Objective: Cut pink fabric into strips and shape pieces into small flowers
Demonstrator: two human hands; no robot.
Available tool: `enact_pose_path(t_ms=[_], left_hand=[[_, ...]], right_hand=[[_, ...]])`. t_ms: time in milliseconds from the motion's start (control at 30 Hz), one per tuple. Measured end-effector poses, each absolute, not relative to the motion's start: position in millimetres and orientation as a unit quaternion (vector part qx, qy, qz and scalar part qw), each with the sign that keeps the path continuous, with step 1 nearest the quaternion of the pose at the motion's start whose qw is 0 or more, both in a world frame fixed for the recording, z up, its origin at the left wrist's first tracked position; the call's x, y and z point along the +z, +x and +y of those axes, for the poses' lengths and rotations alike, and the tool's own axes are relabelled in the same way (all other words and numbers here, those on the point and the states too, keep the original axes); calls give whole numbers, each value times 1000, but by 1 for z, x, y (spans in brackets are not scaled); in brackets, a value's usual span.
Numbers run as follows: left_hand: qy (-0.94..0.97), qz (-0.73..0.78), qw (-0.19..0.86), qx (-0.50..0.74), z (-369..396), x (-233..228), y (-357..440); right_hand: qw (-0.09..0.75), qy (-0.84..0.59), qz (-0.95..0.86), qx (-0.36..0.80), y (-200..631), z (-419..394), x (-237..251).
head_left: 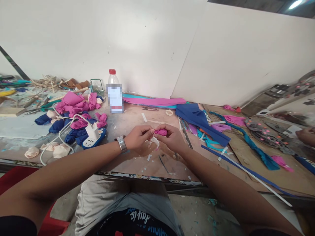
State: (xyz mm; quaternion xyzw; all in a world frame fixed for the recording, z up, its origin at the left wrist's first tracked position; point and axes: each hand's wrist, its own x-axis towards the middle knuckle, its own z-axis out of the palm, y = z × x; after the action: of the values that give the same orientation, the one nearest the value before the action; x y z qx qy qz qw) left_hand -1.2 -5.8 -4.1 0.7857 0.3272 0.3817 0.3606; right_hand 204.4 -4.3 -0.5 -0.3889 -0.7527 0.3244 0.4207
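Between my two hands, just above the table, is a small rolled magenta fabric flower point(161, 131). My left hand point(140, 136), with a metal watch on its wrist, pinches the flower's left side. My right hand point(171, 137) has its fingers closed round the right side. Beneath the fingers shows a white wisp of material point(155, 141); whether it is joined to the flower I cannot tell. Left of my hands lies a pile of pink fabric flowers point(73, 103), with navy blue fabric flowers point(57, 125) and cream ones point(31, 152) around it.
A red-capped bottle point(114, 93) stands by the wall. A power strip point(94, 138) with a white cable lies left. To the right are navy cloth point(203, 121), a teal strip point(261, 152) and a long white stick point(261, 183). Another person's hand point(306, 135) shows at the right edge.
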Motion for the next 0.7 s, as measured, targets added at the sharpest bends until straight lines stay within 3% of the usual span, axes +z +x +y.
enact_pose_path(t_ms=[433,700], left_hand=[[762,318,398,400,-4,-5,1],[647,286,491,508,6,-10,5]], right_hand=[[416,-400,-731,364,205,0,1],[454,-382,-652,472,185,7,28]])
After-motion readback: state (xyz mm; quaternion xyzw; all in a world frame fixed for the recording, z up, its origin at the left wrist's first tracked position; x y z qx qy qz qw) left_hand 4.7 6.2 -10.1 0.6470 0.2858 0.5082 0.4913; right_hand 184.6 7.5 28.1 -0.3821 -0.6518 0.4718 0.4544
